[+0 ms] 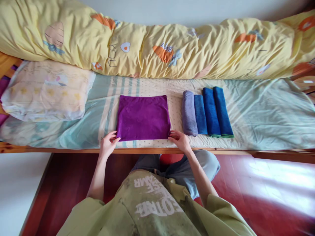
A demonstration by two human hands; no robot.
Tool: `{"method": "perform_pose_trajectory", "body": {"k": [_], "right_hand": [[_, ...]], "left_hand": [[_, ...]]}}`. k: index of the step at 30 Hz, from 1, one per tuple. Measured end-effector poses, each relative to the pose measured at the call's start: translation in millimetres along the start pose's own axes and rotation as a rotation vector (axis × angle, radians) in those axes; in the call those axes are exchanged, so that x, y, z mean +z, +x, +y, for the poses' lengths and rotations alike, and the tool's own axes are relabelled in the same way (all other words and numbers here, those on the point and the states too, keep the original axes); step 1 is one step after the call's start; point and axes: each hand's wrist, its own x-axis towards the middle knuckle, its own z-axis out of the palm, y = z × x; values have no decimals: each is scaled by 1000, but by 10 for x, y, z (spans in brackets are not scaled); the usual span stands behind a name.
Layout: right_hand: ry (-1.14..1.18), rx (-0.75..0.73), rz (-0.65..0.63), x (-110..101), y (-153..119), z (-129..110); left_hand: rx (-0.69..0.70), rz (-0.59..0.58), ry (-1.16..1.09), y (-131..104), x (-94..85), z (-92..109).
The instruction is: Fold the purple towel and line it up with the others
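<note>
Head: purple cloth [143, 118], long axis sideways.

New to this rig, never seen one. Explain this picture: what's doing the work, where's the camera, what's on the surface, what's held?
There is no machine: a person works bare-handed. The single picture comes from a camera worn on their head, looking forward and down.

The left hand and right hand touch the two near corners of a flat purple cloth; how firmly they grip isn't clear.

The cloth lies on a patterned sheet. To its right are four rolled cloths, one lavender and three blue. To its left sits a pale printed bundle, and a yellow quilt runs along the far side.
</note>
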Motion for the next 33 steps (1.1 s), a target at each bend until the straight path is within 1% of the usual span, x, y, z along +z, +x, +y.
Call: {"method": "perform_pose_trajectory", "body": {"k": [3,4,6,8,10,14,17,20,22,24,26,28,29,31,33], "right_hand": [[-70,-13,-2,-45,17,24],[-113,-27,-16,-65,27,20],[-200,-71,-74,-118,53,2],[-236,-114,-136,-189,85,-14],[-224,-134,-181,-264,117,-16],[-226,-143,-236,-357,158,12],[-283,-159,-230,-353,149,39],[-347,-199,-181,-313,87,53],[-412,-266,-153,-278,18,33],[-526,-384,-110,-240,-52,-19],[-682,-526,-62,-194,-92,-90],[-808,-664,-80,-137,-84,-147],[-843,-731,-127,-105,-65,-159],[-855,-833,-241,-35,-12,-140],[-828,-856,-295,31,27,-73]], "left_hand": [[12,-129,32,1,-80,-30],[37,-166,47,5,-111,-36],[88,-204,80,25,-173,-45],[109,-211,103,65,-236,-58],[89,-214,107,117,-304,-79],[58,-263,148,206,-429,-121],[91,-294,175,220,-461,-159],[133,-268,170,179,-426,-233],[208,-228,171,124,-381,-283],[352,-163,202,54,-334,-301],[515,-62,285,-15,-292,-270],[640,11,395,-61,-257,-202],[687,8,444,-71,-239,-166],[769,-80,505,-62,-201,-115],[822,-169,505,-23,-163,-114]]}}
